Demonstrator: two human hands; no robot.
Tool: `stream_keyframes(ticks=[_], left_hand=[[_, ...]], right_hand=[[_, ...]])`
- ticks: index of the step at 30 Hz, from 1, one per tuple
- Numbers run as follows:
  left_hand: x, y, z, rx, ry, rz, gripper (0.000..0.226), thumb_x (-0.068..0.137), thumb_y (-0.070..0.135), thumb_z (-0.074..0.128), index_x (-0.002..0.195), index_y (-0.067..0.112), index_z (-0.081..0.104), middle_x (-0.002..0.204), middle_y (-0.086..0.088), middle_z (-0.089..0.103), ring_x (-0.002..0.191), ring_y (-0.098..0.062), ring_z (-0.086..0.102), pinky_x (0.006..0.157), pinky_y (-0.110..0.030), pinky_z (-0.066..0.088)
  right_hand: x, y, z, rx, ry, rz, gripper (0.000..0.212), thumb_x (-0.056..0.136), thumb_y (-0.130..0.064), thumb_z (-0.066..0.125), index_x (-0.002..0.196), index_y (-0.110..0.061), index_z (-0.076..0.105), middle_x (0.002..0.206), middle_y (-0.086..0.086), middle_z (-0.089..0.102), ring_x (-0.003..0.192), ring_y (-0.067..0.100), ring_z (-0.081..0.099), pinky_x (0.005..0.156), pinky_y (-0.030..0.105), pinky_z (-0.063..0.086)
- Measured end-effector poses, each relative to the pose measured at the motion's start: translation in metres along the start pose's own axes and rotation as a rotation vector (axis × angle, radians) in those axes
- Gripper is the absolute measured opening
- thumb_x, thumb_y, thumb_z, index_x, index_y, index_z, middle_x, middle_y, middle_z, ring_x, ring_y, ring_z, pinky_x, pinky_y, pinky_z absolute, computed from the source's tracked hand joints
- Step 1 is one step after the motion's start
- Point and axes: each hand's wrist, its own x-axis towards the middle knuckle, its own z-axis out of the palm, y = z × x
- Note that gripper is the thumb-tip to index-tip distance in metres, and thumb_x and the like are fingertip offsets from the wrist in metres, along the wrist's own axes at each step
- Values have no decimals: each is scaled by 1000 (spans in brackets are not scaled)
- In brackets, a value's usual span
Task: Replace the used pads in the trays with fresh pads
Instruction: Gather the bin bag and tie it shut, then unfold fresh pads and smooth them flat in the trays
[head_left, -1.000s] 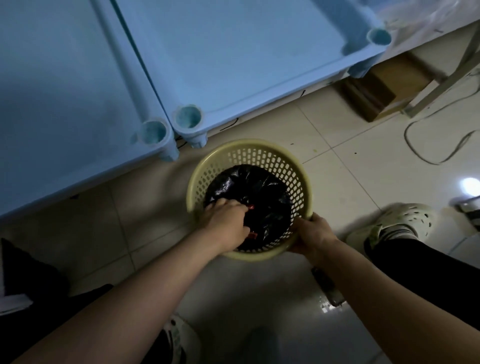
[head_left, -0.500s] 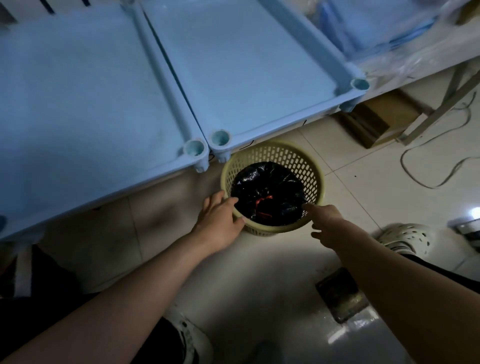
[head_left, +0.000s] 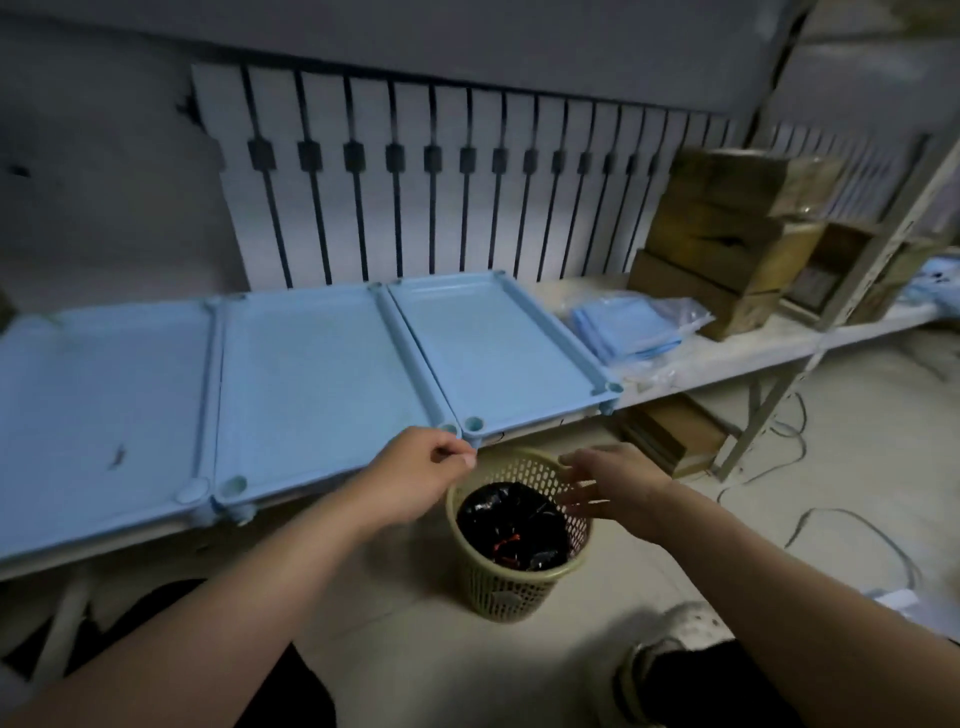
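Observation:
Three light blue trays lie side by side on a low white shelf: the left tray, the middle tray and the right tray. A stack of folded blue pads in clear wrap lies on the shelf to the right of them. On the floor below stands a yellow mesh basket with a black bag in it. My left hand hovers near the middle tray's front corner, fingers loosely curled, holding nothing. My right hand is spread above the basket's rim, blurred by motion.
Cardboard boxes are stacked on the shelf at the right, beside a metal rack post. More boxes sit under the shelf. Cables trail over the tiled floor at the right. My shoe is near the basket.
Both hands let go of the basket and rose above it. The view tilted up, bringing the whole shelf, the three trays and the pad stack into sight.

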Motion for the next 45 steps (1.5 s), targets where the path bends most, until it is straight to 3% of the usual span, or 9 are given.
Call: stream_keyframes(ticks=[12,19,22,26,31,35,39,42,45], left_hand=[[27,47,-33,-249,189,-46,13,94,14,57,93,10,70,91,-4,73,84,-18,68,75,-27,52],[85,61,-22,-252,163,-120,15,95,17,57,94,9,70,92,-3,74,88,-19,69,81,-31,54],[111,63,-14,-241,130,-153,16,95,18,57,96,9,70,93,-3,74,90,-19,69,83,-32,54],[143,60,-6,-233,97,-188,16,96,17,56,97,10,70,94,-3,74,92,-20,69,84,-32,54],[169,53,-2,-245,80,-218,17,96,17,56,96,10,71,93,-4,75,91,-21,70,85,-33,54],[180,48,-1,-269,75,-248,16,95,20,58,96,12,72,98,-2,74,92,-17,70,86,-32,55],[186,52,-3,-397,85,-302,23,91,30,63,105,11,68,109,-5,70,95,-17,69,85,-33,56],[186,65,-8,-627,59,-380,44,85,41,67,116,10,61,116,-10,66,100,-26,68,88,-41,56],[180,77,-14,-915,6,-457,84,69,54,70,135,8,46,128,-19,56,106,-37,64,90,-53,53]], right_hand=[[19,-67,-21,93,14,-77,16,96,-13,55,105,-2,62,98,16,63,75,32,64,73,41,56],[86,-80,-55,215,325,-69,31,94,-24,58,116,-2,59,104,15,58,82,25,55,64,36,51],[116,-82,-72,245,439,-64,51,94,-31,59,136,-4,44,115,13,52,76,20,51,60,30,42],[153,-86,-83,376,479,3,65,91,-38,64,139,-3,38,124,15,52,102,28,50,82,36,41],[190,-95,-84,456,489,100,56,90,-44,63,127,-5,47,116,10,58,99,27,54,83,37,45],[202,-113,-87,407,515,-27,28,97,-16,52,124,-8,57,124,14,59,112,29,57,84,30,46],[194,-152,-91,269,564,-265,23,102,-18,43,111,-10,62,117,8,59,104,19,49,92,32,40],[169,-187,-84,223,519,-461,19,103,-19,41,102,-14,59,94,-4,56,103,18,50,92,33,41],[134,-212,-65,173,396,-575,17,101,-20,44,97,-17,60,94,-5,56,96,14,52,89,32,41]])
